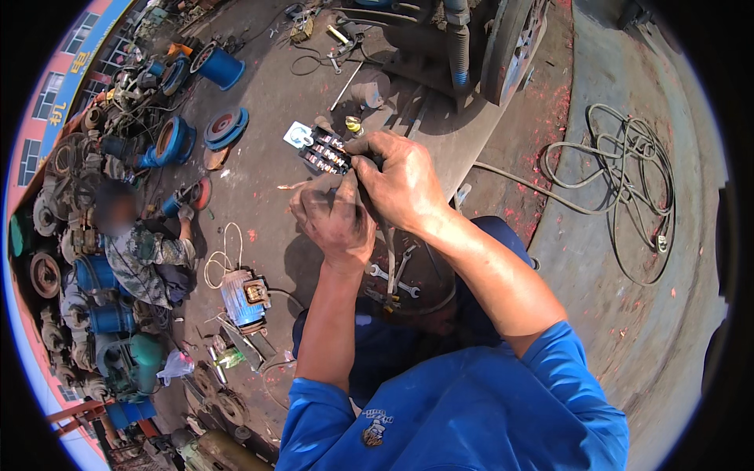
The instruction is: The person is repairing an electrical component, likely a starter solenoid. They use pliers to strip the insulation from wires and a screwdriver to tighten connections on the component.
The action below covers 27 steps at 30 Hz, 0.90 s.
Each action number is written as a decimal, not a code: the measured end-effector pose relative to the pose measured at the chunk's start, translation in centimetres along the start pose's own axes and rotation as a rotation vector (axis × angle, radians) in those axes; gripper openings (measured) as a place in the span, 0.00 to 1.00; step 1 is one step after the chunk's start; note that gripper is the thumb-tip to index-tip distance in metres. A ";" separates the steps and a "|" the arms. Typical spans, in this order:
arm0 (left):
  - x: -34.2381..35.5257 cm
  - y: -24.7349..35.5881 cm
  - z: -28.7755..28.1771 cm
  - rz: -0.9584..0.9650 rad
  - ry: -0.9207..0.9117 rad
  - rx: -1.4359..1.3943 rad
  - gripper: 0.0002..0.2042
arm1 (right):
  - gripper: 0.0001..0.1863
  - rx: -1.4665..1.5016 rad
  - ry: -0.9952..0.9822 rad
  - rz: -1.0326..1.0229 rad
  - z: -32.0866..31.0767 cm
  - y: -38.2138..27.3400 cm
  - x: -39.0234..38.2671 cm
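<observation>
A black switch block (328, 154) with rows of bare metal contacts and a pale square plate with a round knob (298, 134) is at my fingertips. My left hand (336, 218) is closed at its lower side, fingers bent against the block. My right hand (400, 177) pinches at its right end; what lies between thumb and forefinger is hidden. A grey cable (390, 263) hangs down from between my hands. Beneath it, wrenches (404, 273) lie on a dark round object between my knees. A small yellow item (353, 124) is just past the block.
An electric motor (243, 300) stands on the ground to the left, near a crouching person (144, 251). Blue motor housings (218, 67) and piled parts line the far left. A heavy machine stand (459, 59) rises ahead. Coiled cable (628, 180) lies at right.
</observation>
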<state>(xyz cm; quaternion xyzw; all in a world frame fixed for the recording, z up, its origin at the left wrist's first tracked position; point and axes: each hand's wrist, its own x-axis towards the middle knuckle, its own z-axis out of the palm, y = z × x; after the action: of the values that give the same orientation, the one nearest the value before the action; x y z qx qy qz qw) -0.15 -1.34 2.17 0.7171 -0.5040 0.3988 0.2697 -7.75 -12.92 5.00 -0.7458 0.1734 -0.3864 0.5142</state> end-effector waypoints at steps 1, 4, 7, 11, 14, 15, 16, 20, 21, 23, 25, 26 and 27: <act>0.0 -0.1 0.0 0.006 -0.004 0.010 0.16 | 0.11 0.025 0.021 -0.004 0.0 0.0 0.0; 0.1 -0.1 0.0 0.012 0.002 0.029 0.15 | 0.11 0.101 0.040 0.037 0.2 -0.1 0.0; 0.0 0.1 0.0 -0.006 -0.001 0.022 0.13 | 0.10 0.163 0.047 0.068 0.7 0.4 -0.2; -0.6 0.4 0.0 -0.107 -0.042 -0.042 0.10 | 0.09 0.162 0.037 0.124 0.8 0.1 -0.2; -0.5 0.3 -0.1 -0.079 0.015 0.022 0.10 | 0.08 0.174 0.032 0.156 1.0 0.1 -0.3; -0.3 0.5 -0.1 -0.089 0.015 0.020 0.10 | 0.08 0.174 0.019 0.162 0.7 0.1 -0.3; -0.1 0.8 -0.1 -0.099 0.017 0.016 0.10 | 0.08 0.173 0.007 0.167 0.2 0.0 -0.5; 1.5 1.6 -1.0 -0.143 0.019 0.018 0.10 | 0.08 0.154 -0.071 0.229 -0.9 -1.9 0.0; 1.9 1.7 -1.0 -0.169 0.015 0.027 0.09 | 0.07 0.127 -0.089 0.210 -1.1 -2.1 0.3; 1.7 1.4 -0.9 -0.180 0.047 -0.002 0.09 | 0.06 0.157 -0.112 0.215 -0.4 -1.4 0.3; 1.6 1.4 -1.5 -0.218 0.042 -0.004 0.08 | 0.08 0.069 -0.117 0.177 -0.1 -0.7 0.1; 1.6 2.3 -0.5 -0.203 0.033 -0.035 0.09 | 0.08 0.000 -0.079 0.164 -1.1 0.2 0.0; 1.4 1.6 -0.8 -0.195 0.050 -0.008 0.09 | 0.09 0.024 -0.104 0.190 -0.9 -1.3 0.2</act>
<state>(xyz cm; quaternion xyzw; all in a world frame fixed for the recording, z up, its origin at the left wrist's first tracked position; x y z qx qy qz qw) -1.67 -1.99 3.77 0.7516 -0.4265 0.3862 0.3226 -8.47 -13.07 6.37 -0.7387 0.2118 -0.2988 0.5659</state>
